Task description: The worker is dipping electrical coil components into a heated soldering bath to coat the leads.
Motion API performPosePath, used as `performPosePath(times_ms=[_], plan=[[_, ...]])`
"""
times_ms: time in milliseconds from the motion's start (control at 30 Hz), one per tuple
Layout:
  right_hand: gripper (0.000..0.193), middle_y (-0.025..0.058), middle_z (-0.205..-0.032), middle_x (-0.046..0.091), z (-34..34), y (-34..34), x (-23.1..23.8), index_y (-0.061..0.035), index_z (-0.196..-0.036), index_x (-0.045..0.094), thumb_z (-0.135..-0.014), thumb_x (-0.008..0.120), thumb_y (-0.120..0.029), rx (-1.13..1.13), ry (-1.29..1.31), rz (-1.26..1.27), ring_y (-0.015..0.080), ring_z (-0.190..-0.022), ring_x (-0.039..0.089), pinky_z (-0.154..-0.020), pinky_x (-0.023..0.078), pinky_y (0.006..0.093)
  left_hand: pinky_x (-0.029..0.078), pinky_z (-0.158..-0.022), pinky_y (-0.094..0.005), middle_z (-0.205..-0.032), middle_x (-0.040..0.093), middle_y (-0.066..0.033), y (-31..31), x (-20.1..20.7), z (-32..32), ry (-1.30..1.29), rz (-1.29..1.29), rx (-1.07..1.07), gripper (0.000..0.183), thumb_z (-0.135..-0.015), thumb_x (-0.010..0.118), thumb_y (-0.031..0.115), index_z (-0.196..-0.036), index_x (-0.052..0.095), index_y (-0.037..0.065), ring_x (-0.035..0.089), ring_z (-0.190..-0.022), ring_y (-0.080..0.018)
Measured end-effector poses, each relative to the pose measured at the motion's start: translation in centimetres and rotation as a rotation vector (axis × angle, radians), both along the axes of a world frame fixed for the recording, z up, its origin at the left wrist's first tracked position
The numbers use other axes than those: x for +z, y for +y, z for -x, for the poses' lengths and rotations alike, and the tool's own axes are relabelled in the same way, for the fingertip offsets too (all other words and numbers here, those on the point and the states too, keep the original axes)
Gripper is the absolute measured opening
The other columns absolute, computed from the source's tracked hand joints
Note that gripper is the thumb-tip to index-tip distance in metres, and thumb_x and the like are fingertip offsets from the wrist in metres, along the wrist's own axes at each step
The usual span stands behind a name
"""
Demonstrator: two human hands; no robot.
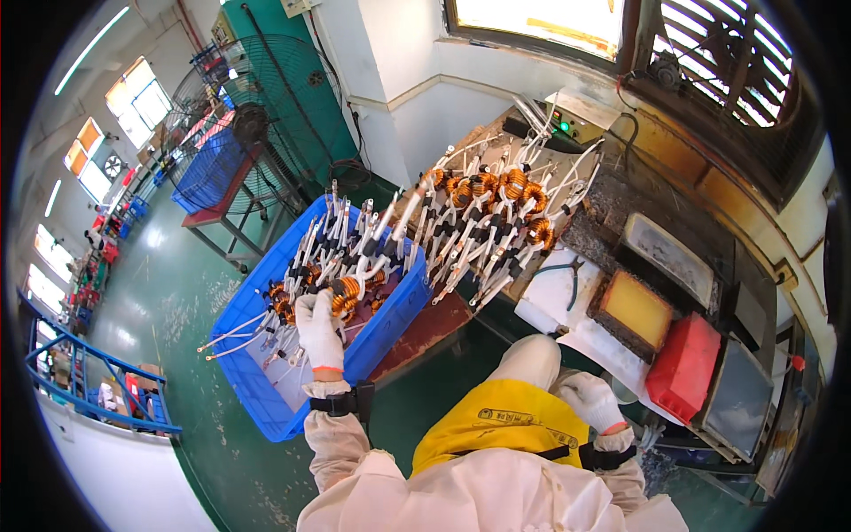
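Observation:
My left hand (318, 330), in a white glove, is closed on a copper-wound toroidal coil (346, 294) with white leads, above a blue plastic bin (372, 341). Under and around it in the bin lie more such coils, their white sleeved leads with metal ends sticking up. My right hand (592, 401), gloved too, is by my right thigh beside the yellow apron (501, 421). Its fingers are curled in and nothing shows in them. On the bench (581, 239) ahead is a pile of coils (514, 186) with leads pointing many ways.
Green-handled pliers (567, 273) lie on a white sheet at right. Near them are a tray with a yellow block (633, 309), a metal pot of grey surface (669, 253) and a red bin (684, 368). A large fan (253, 124) stands at far left; a control box (576, 124) sits behind the pile.

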State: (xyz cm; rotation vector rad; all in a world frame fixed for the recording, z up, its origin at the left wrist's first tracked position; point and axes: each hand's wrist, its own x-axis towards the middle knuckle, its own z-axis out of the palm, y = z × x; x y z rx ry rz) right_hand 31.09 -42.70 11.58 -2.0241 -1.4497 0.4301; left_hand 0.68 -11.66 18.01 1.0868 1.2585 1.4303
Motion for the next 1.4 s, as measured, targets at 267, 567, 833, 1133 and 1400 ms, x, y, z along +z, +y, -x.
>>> performPosePath(times_ms=[267, 567, 833, 1133, 1400], plan=[[0.014, 0.0153, -0.081, 0.062, -1.4, -2.7, -1.0, -0.0042, -0.08, 0.064, -0.077, 0.06, -0.017, -0.065, -0.023, 0.051, 0.0336, -0.073, 0.06, -0.067, 0.049, 0.0401, 0.026, -0.046, -0.0188, -0.064, 0.04, 0.0047, -1.7, 7.7, -0.2, 0.052, -0.33, 0.06, 0.016, -0.084, 0.059, 0.014, -0.076, 0.047, 0.008, 0.032, -0.051, -0.0028], [0.014, 0.0148, -0.084, 0.062, 0.3, 0.3, 1.0, -0.003, -0.085, 0.063, -0.078, 0.058, -0.014, -0.024, 0.041, -0.06, 0.0325, -0.077, 0.06, -0.07, 0.048, 0.0391, 0.034, -0.059, -0.0181, -0.078, 0.05, 0.0005, -4.7, 14.8, -4.8, 0.045, -0.573, -0.158, 0.007, -0.081, 0.057, 0.005, -0.08, 0.05, 0.005, 0.042, -0.066, -0.0041], [0.033, 0.0135, -0.099, 0.061, 1.5, 2.9, 6.6, -0.0046, -0.111, 0.055, -0.079, 0.059, -0.012, -0.107, 0.048, -0.138, 0.0259, -0.09, 0.06, -0.072, 0.05, 0.0334, 0.036, -0.049, -0.0184, -0.067, 0.052, 0.0027, -11.4, 7.8, -13.2, 0.078, -0.224, -0.855, 0.014, -0.077, 0.066, 0.001, -0.08, 0.054, 0.005, 0.044, -0.057, -0.0013], [0.055, 0.0207, -0.123, 0.046, 2.6, 2.0, 5.0, -0.0003, -0.113, 0.045, -0.068, 0.075, -0.002, 0.027, 0.727, -0.72, 0.0277, -0.116, 0.047, -0.096, 0.039, 0.0354, 0.038, -0.053, -0.0185, -0.065, 0.052, 0.0033, -16.3, 8.0, -17.7, 0.281, -0.249, -1.206, 0.011, -0.077, 0.067, 0.008, -0.079, 0.057, 0.005, 0.043, -0.058, -0.0012], [0.05, 0.0096, -0.111, 0.055, 2.8, -0.8, 5.4, -0.0016, -0.119, 0.046, -0.075, 0.068, -0.012, -0.4, 0.729, -0.51, 0.0185, -0.1, 0.055, -0.086, 0.046, 0.0315, 0.048, -0.077, -0.025, -0.093, 0.058, -0.0056, -16.7, 8.3, -18.1, -0.03, -0.285, -1.427, 0.032, -0.083, 0.053, -0.004, -0.115, 0.048, 0.001, 0.057, -0.085, -0.0109]])
